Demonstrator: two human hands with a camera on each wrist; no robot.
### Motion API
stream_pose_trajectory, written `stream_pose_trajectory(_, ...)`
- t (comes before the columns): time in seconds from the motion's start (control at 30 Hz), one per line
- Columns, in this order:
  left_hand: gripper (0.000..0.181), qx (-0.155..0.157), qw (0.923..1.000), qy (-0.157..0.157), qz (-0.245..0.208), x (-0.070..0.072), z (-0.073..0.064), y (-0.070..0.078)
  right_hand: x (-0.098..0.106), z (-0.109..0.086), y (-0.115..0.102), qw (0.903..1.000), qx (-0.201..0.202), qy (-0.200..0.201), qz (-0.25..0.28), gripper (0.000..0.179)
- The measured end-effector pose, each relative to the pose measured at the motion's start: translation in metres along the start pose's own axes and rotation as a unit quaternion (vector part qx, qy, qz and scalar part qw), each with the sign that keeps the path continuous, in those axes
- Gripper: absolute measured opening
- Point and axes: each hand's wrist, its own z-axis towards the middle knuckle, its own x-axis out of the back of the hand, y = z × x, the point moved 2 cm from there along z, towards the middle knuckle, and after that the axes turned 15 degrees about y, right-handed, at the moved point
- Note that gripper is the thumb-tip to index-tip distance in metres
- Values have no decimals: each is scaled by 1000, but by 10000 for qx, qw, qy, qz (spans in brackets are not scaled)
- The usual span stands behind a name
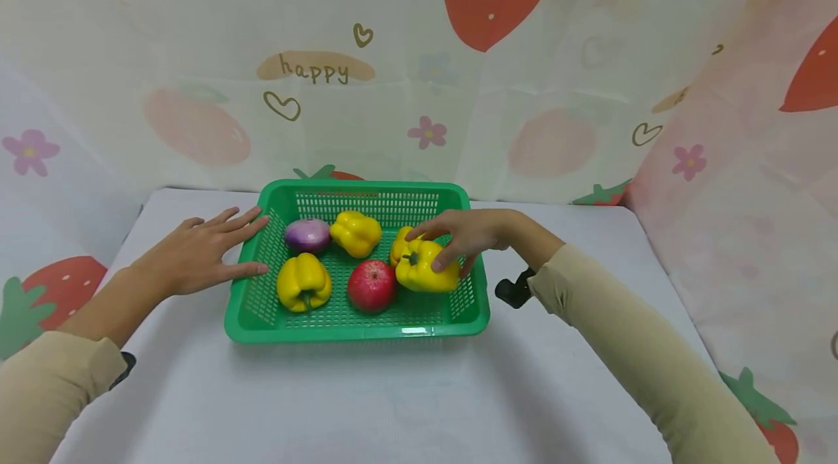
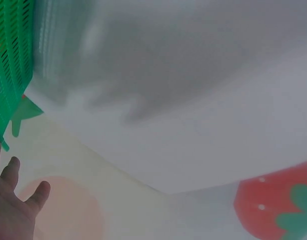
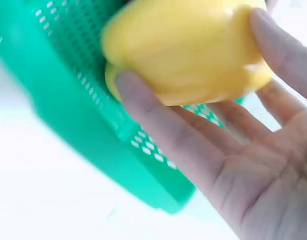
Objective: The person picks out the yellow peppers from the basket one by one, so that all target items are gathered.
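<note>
1. Partly covered by the right hand (image 1: 466, 233), the gripped yellow pepper (image 1: 422, 275) is at the right end of the green basket (image 1: 356, 334); thumb and fingers are clamped on it.
2. Behind it, another yellow pepper (image 1: 398, 244) is mostly hidden.
3. The left hand (image 1: 199, 252) has fingers spread apart at the left rim; its wrist view cuts it off, so contact I cannot tell.

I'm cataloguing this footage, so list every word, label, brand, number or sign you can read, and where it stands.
"happy": on the tan patch of the backdrop.
Far-right patch: its mark is too small to read.
No other readable text.
</note>
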Motion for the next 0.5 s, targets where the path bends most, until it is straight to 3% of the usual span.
stream_pose_trajectory(0.2, 88, 11, 10000, 50, -52, 0, -1, 0, 28, -19, 9, 9945, 628, 574, 607, 66)
stream_pose_trajectory(0.33, 88, 0, 10000, 92, -31, 0, -1, -1, 45, -32, 16, 9839, 1026, 1141, 917, 66)
stream_pose_trajectory(0.5, 88, 2, 9999, 111, -50, -1, -1, -2, 62, -44, 32, 9687, 1108, 1896, 1155, 66)
